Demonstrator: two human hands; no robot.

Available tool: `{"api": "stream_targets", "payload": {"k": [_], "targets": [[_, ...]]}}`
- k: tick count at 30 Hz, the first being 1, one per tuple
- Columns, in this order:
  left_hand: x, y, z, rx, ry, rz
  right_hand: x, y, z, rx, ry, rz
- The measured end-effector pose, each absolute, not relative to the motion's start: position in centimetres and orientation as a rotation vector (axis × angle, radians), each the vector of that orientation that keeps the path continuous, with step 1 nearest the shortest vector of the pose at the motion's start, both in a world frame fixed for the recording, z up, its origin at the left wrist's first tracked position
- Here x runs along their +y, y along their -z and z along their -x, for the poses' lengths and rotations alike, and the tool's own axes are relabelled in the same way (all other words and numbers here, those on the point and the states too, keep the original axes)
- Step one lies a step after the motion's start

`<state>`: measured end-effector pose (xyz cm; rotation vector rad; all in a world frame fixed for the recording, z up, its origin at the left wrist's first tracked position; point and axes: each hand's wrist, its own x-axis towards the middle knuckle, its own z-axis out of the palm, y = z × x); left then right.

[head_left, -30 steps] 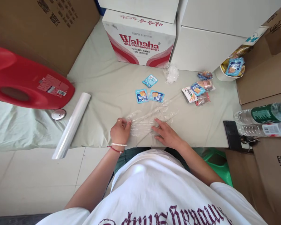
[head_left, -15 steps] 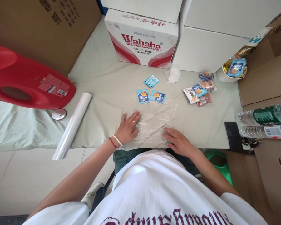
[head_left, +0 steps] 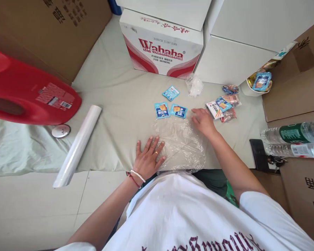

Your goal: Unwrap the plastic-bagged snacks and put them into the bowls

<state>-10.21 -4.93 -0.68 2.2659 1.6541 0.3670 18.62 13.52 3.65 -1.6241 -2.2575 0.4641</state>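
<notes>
A sheet of clear plastic wrap (head_left: 182, 143) lies spread on the pale green cloth (head_left: 115, 101) in front of me. My left hand (head_left: 148, 157) lies flat and open on the sheet's left edge, fingers spread. My right hand (head_left: 204, 120) reaches to the sheet's far right corner, fingers curled loosely on the cloth, holding nothing that I can see. Three small blue snack packets (head_left: 170, 106) lie just beyond the sheet. A pile of mixed snack packets (head_left: 223, 104) sits right of my right hand.
A roll of plastic wrap (head_left: 77, 145) lies at the left, next to a round metal disc (head_left: 60, 131) and a red jug (head_left: 26, 94). A Wahaha carton (head_left: 162, 45) and white boxes stand behind. Water bottles (head_left: 293, 139) and a bowl of snacks (head_left: 259, 83) are at right.
The crumpled wrap has been spread flat. My left hand opened and slid toward me on the sheet's left edge. My right hand moved away to the far right corner.
</notes>
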Motion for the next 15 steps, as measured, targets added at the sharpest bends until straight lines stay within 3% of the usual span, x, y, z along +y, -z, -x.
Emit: {"api": "stream_targets", "payload": {"k": [6,10,15], "targets": [[-5.0,0.5,10.4,1.659,-0.387,-2.235,19.3,-1.9,-12.9,-2.473,-0.421,1.828],[-4.9,0.5,10.3,1.642,-0.439,-2.198,19.6,-2.5,-14.4,-2.322,-0.582,2.083],[-4.7,0.7,10.4,1.615,-0.443,-2.203,19.2,-2.2,-12.4,-1.951,-0.780,1.882]]}}
